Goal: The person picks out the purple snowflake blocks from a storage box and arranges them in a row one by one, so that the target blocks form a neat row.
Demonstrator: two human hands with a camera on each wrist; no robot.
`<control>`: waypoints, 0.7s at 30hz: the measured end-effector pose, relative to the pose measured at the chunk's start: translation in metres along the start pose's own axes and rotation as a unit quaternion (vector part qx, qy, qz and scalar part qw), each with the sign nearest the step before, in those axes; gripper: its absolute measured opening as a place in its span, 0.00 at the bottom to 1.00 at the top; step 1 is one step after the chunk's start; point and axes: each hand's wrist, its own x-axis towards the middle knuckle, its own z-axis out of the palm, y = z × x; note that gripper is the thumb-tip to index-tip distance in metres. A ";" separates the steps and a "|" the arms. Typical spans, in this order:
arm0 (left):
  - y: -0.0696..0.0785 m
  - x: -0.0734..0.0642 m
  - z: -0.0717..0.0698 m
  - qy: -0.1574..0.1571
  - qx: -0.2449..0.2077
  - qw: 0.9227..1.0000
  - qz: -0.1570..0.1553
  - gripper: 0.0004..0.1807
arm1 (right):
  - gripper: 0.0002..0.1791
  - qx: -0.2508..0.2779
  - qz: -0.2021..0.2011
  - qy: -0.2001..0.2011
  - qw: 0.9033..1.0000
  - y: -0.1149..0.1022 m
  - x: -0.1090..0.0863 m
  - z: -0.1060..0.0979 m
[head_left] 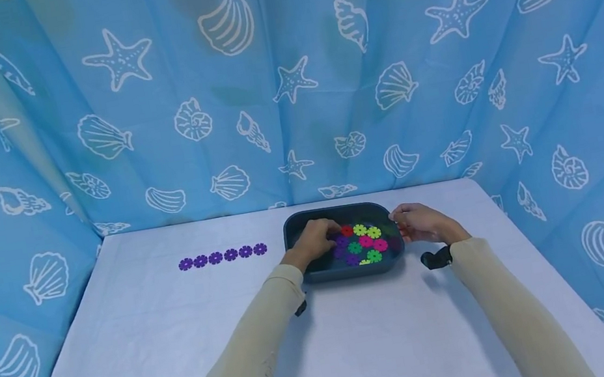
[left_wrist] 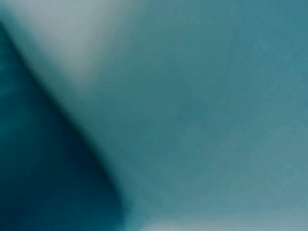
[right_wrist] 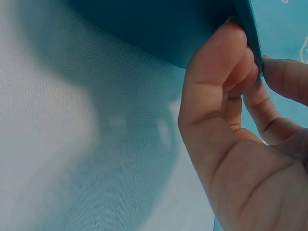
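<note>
A dark blue-green tray (head_left: 345, 272) stands at the back of the white table, with flower-shaped plastic discs in purple, red, yellow, pink and green inside. My left hand (head_left: 313, 241) reaches over its left part, fingers bent down beside the purple discs (head_left: 340, 243); I cannot tell whether the fingertips pinch one. At the tray's right end my right hand (head_left: 423, 222) grips the rim. Close up in the right wrist view, thumb and fingers of this hand (right_wrist: 250, 163) pinch the tray's edge (right_wrist: 249, 33). The left wrist view catches only the blurred tray side and tablecloth.
Left of the tray, several purple flower discs (head_left: 231, 254) lie in a straight side-by-side row on the white tablecloth (head_left: 143, 345). A blue curtain (head_left: 280, 126) with white shells and starfish hangs behind the table and along both sides.
</note>
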 end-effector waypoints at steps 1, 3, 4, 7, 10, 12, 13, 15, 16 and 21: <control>0.000 0.000 0.000 0.000 0.001 1.000 0.001 0.18 | 0.20 0.001 0.000 0.000 1.000 0.000 0.000 0.000; -0.001 0.000 0.000 -0.002 0.004 1.000 0.003 0.18 | 0.20 0.001 -0.001 -0.001 1.000 -0.001 0.000 0.000; -0.001 0.000 0.000 -0.001 0.010 1.000 0.007 0.18 | 0.20 0.002 -0.001 -0.001 1.000 -0.001 0.000 0.001; -0.002 0.001 0.001 0.003 0.022 1.000 0.022 0.16 | 0.20 0.004 -0.004 -0.002 1.000 0.000 0.000 0.001; 0.000 0.001 0.001 0.006 0.028 0.999 0.029 0.15 | 0.19 0.008 -0.004 0.000 1.000 0.001 0.002 0.000; 0.001 0.001 0.002 0.004 0.025 0.999 0.023 0.15 | 0.19 0.007 -0.002 0.001 1.000 0.002 0.002 0.000; 0.002 0.002 0.002 0.004 0.025 0.999 0.021 0.15 | 0.20 0.006 0.000 0.002 1.000 0.002 0.002 0.000; 0.004 0.002 0.004 0.005 0.023 1.000 0.012 0.16 | 0.20 0.005 0.001 0.002 1.000 0.003 0.003 0.000; 0.005 0.003 0.005 0.007 0.023 1.000 0.008 0.16 | 0.20 0.005 0.001 0.002 1.000 0.003 0.003 0.000; 0.008 0.005 0.009 0.018 0.010 1.000 -0.011 0.16 | 0.19 0.008 -0.004 -0.001 1.000 0.003 0.003 0.000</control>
